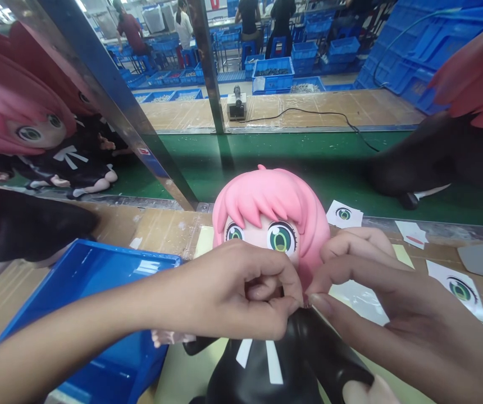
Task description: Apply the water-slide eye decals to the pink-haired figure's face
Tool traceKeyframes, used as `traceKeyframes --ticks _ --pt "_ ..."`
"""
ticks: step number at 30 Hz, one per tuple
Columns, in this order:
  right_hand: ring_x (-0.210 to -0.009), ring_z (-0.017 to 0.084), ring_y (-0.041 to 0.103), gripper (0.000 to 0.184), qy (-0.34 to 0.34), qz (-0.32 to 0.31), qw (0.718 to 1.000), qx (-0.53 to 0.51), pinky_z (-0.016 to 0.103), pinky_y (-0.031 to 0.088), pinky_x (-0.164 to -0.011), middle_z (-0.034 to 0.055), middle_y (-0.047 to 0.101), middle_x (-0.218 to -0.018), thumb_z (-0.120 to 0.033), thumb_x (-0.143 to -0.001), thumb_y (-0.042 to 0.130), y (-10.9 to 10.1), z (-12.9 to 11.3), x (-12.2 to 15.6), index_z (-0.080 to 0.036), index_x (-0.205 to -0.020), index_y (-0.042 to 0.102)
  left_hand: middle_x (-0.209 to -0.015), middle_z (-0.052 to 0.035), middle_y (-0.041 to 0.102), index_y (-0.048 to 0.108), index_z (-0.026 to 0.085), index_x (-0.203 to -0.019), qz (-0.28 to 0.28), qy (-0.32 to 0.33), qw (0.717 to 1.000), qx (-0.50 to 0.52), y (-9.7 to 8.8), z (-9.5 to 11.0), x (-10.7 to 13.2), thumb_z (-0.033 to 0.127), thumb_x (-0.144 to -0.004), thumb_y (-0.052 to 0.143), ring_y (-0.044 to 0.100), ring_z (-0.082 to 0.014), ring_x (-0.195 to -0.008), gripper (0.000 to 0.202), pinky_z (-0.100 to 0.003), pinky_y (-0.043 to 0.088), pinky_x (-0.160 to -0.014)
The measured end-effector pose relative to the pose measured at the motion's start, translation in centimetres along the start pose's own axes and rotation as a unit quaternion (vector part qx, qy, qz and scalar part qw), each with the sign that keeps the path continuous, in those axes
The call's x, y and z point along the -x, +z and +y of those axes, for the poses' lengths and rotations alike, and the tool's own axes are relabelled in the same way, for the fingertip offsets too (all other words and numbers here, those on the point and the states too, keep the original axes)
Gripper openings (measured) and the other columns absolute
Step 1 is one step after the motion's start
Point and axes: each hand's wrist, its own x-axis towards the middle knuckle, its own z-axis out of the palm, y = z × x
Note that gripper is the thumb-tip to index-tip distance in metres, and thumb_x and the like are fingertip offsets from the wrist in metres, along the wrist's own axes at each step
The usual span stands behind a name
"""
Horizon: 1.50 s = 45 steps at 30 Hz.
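Observation:
A pink-haired doll (273,210) in a black dress with big green eyes stands on the bench right in front of me, facing me. My left hand (241,292) is curled shut in front of the doll's chin, thumb and forefinger pinched. My right hand (363,269) pinches at the same spot by the doll's cheek and neck, its fingertips meeting the left hand's. What sits between the fingertips is too small to make out.
A blue plastic bin (98,292) stands at my left. Eye stickers (344,214) and another sticker sheet (460,289) lie on the bench at right. More pink-haired dolls (35,129) lie left and right by the green conveyor (267,163). People stand far behind among blue crates.

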Motion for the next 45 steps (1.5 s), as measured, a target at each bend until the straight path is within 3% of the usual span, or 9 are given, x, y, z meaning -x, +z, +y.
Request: traceKeyframes --ticks 7,10,12,17,19,22,27,33,45 --pt "-0.1 0.024 0.052 0.015 0.029 0.002 0.999 0.031 0.036 0.047 -0.079 0.0003 0.063 -0.094 -0.042 -0.097 0.062 0.6 0.1 0.3 -0.034 -0.087 0.068 -0.061 0.0092 0.039 0.065 0.016 -0.089 0.042 -0.013 0.997 -0.066 -0.3 -0.4 0.7 0.009 -0.084 0.057 0.033 -0.0045 -0.053 0.012 -0.016 0.028 -0.049" --pt "-0.104 0.027 0.046 0.012 0.042 0.051 0.994 0.093 0.04 0.044 -0.084 0.0023 0.059 -0.093 -0.04 -0.096 0.063 1.3 0.0 0.5 -0.035 -0.088 0.069 -0.067 0.006 0.055 0.067 0.016 -0.093 0.081 0.055 0.978 -0.183 -0.9 -1.2 1.2 0.011 -0.089 0.054 0.044 -0.0061 -0.057 0.015 -0.019 0.036 -0.055" --pt "-0.108 0.028 0.044 0.01 0.029 0.061 0.989 0.13 0.041 0.041 -0.088 0.0036 0.057 -0.092 -0.037 -0.096 0.064 1.7 0.1 0.5 -0.035 -0.088 0.07 -0.07 0.0035 0.061 0.067 0.016 -0.096 0.125 0.152 0.933 -0.301 -1.4 -2.3 1.5 0.012 -0.092 0.053 0.048 -0.0082 -0.058 0.015 -0.023 0.036 -0.055" --pt "-0.111 0.03 0.037 0.015 -0.006 0.083 0.983 0.162 0.042 0.034 -0.093 0.005 0.054 -0.093 -0.038 -0.098 0.062 2.5 0.5 0.1 -0.032 -0.087 0.07 -0.076 -0.0025 0.069 0.068 0.017 -0.093 0.212 0.352 0.737 -0.537 -2.1 -5.3 1.6 0.014 -0.089 0.063 0.054 -0.0151 -0.062 0.007 -0.033 0.033 -0.054" --pt "-0.108 0.03 0.038 0.015 -0.013 0.091 0.982 0.167 0.043 0.033 -0.092 0.005 0.053 -0.093 -0.04 -0.098 0.062 2.7 0.6 -0.1 -0.031 -0.088 0.069 -0.076 -0.0028 0.07 0.071 0.017 -0.094 0.202 0.385 0.7 -0.566 -2.2 -5.6 1.4 0.016 -0.089 0.065 0.056 -0.016 -0.064 0.007 -0.033 0.035 -0.055" --pt "-0.107 0.03 0.039 0.015 -0.018 0.097 0.979 0.18 0.044 0.03 -0.092 0.0053 0.053 -0.093 -0.04 -0.097 0.063 3.0 0.6 -0.2 -0.029 -0.089 0.069 -0.071 -0.0003 0.067 0.074 0.019 -0.088 0.181 0.405 0.673 -0.592 -2.0 -5.4 0.9 0.016 -0.091 0.065 0.059 -0.015 -0.063 0.01 -0.033 0.039 -0.055" --pt "-0.111 0.032 0.037 0.011 -0.028 0.116 0.972 0.203 0.045 0.029 -0.094 0.0075 0.052 -0.102 -0.035 -0.098 0.062 3.3 0.5 -0.1 -0.027 -0.093 0.067 -0.081 0.0002 0.074 0.076 0.017 -0.096 0.198 0.424 0.655 -0.593 -1.6 -4.9 -0.1 0.019 -0.093 0.069 0.066 -0.0144 -0.072 0.008 -0.032 0.043 -0.058" --pt "-0.109 0.033 0.04 0.015 -0.049 0.151 0.964 0.215 0.045 0.031 -0.09 0.0077 0.054 -0.099 -0.036 -0.1 0.058 3.4 0.8 -0.4 -0.029 -0.089 0.067 -0.078 0.0014 0.073 0.077 0.016 -0.096 0.219 0.444 0.641 -0.587 -1.5 -5.2 -1.0 0.024 -0.09 0.076 0.063 -0.0128 -0.065 0.01 -0.031 0.044 -0.056" --pt "-0.105 0.036 0.045 0.023 0.002 0.153 0.97 0.189 0.05 0.036 -0.083 0.0069 0.058 -0.097 -0.043 -0.099 0.054 3.3 0.7 0.2 -0.031 -0.081 0.061 -0.074 0.001 0.072 0.075 0.018 -0.085 0.217 0.458 0.653 -0.562 -1.4 -5.3 -0.9 0.019 -0.088 0.075 0.065 -0.0139 -0.064 0.003 -0.032 0.04 -0.049"
